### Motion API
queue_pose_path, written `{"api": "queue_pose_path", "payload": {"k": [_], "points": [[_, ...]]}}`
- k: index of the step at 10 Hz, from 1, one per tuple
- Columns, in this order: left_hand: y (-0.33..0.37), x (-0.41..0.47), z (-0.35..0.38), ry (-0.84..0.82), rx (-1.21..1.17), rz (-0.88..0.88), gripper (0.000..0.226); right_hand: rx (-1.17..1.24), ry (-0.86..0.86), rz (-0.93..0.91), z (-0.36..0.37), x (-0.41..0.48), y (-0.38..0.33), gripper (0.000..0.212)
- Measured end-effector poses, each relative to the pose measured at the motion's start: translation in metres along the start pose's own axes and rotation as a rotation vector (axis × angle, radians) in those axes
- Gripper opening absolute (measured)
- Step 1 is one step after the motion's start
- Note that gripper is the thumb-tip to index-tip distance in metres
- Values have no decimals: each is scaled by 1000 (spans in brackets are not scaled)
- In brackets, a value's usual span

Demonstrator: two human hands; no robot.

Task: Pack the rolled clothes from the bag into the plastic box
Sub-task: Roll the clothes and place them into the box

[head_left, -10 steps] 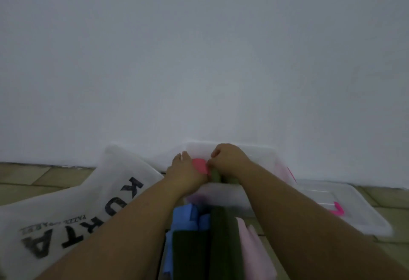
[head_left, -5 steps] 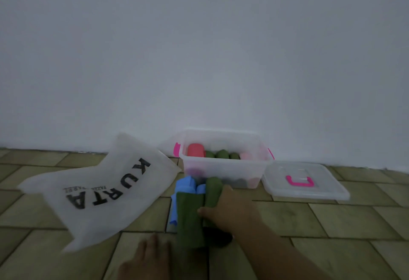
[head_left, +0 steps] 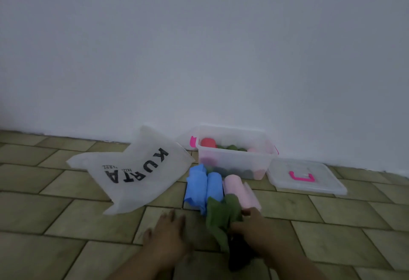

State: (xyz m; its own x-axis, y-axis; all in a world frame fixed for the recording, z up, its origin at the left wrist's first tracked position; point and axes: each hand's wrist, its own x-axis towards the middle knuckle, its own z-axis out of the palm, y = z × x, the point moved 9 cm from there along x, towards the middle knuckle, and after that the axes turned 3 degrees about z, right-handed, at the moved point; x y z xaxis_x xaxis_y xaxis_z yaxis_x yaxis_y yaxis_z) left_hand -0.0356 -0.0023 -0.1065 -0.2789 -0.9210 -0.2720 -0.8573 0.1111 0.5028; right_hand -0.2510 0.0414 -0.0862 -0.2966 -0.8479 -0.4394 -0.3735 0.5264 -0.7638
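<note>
There is only one view, from the person's head. It looks forward and down over the tiled floor (head_left: pixel 66 208) toward the wall (head_left: pixel 199 47), with the hands near the bottom edge.

A plain white wall (head_left: pixel 199 47) fills the upper part of the view. Below it lies a floor (head_left: pixel 66 224) of olive-green tiles with dark grout lines, meeting the wall along a slanted edge.

A plain white wall (head_left: pixel 199 47) meets a floor (head_left: pixel 55 224) of olive-green tiles in dim, even light.
</note>
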Motion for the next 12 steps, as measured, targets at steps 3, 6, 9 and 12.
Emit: {"api": "queue_pose_path", "payload": {"k": [3, 6, 9, 12], "points": [[73, -45, -31, 181, -124, 409, 47, -537, -10, -146, 27, -50, -10, 53], [37, -59, 66, -260, 421, 358, 79, -672, 377, -316, 3, -56, -32, 51], [18, -58, 53, -298, 426, 351, 82, -551, 240, -46, -21, -20, 20, 63], [32, -26, 22, 13, 341, 98, 57, -320, -37, -15, 32, -33, 17, 74]]}}
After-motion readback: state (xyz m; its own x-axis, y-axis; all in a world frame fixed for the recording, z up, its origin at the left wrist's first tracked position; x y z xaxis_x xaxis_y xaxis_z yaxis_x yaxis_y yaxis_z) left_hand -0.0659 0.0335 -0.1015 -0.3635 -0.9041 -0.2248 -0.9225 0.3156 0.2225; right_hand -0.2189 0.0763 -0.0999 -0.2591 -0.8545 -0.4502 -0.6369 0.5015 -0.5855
